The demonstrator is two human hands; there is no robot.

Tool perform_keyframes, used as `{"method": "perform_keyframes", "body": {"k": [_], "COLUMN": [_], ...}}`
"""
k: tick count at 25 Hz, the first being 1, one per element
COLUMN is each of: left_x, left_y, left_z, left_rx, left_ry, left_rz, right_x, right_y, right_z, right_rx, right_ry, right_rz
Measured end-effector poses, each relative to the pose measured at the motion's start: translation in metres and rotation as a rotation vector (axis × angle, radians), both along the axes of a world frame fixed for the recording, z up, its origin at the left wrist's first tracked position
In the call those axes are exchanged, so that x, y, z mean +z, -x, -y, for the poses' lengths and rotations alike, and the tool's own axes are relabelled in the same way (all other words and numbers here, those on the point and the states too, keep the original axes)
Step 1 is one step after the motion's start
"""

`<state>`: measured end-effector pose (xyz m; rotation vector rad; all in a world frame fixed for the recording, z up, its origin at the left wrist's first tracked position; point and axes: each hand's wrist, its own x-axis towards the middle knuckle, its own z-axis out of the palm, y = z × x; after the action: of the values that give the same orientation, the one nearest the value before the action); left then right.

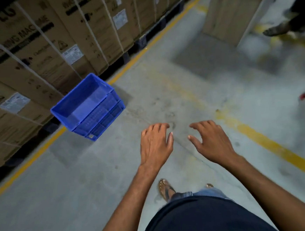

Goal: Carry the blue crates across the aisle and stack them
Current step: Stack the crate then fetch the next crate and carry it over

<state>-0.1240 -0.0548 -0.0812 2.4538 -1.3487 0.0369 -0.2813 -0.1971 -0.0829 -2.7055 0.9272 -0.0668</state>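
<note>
A stack of blue crates [93,111] stands on the concrete floor at the left, against the yellow line, the top crate empty. My left hand [155,144] and my right hand [210,141] hang out in front of me over bare floor, to the right of the stack and nearer to me. Both hold nothing, with fingers loosely curled and spread. Neither hand touches the crates.
Tall cardboard washing-machine boxes [33,51] on dark pallets line the left side behind a yellow floor line [32,157]. Another yellow line [270,144] runs at the right. A large carton [231,12] stands at the far right. Another person's feet [278,29] show at the upper right.
</note>
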Motion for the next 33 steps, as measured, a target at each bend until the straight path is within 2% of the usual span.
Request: {"method": "perform_keyframes", "body": {"k": [3,8,14,18,23,27,30,33], "left_x": [0.001,0.006,0.007,0.019,0.01,-0.001,0.002,0.012], "left_y": [0.069,0.223,0.423,0.529,0.632,0.707,0.775,0.854], "left_z": [0.036,0.091,0.142,0.169,0.218,0.28,0.325,0.362], "left_rx": [-0.165,-0.436,-0.543,-0.729,-1.092,-1.243,-1.325,-1.286], "left_ry": [-0.068,-0.135,-0.155,-0.107,-0.087,-0.101,-0.176,-0.448], "left_rz": [-0.049,-0.115,-0.199,-0.137,0.112,0.094,-0.036,-0.406], "right_x": [0.0,0.0,0.006,0.008,-0.008,-0.014,-0.007,-0.001], "right_y": [0.098,0.278,0.488,0.585,0.672,0.734,0.792,0.853], "right_z": [0.009,0.009,0.001,0.013,0.037,0.062,0.082,0.098], "right_rx": [-0.216,-0.514,-0.79,-0.941,-1.104,-1.237,-1.418,-1.681], "right_ry": [-0.119,-0.209,-0.253,-0.233,-0.259,-0.241,-0.247,-0.294], "right_rz": [0.077,0.163,0.277,0.339,0.397,0.404,0.486,0.79]}}
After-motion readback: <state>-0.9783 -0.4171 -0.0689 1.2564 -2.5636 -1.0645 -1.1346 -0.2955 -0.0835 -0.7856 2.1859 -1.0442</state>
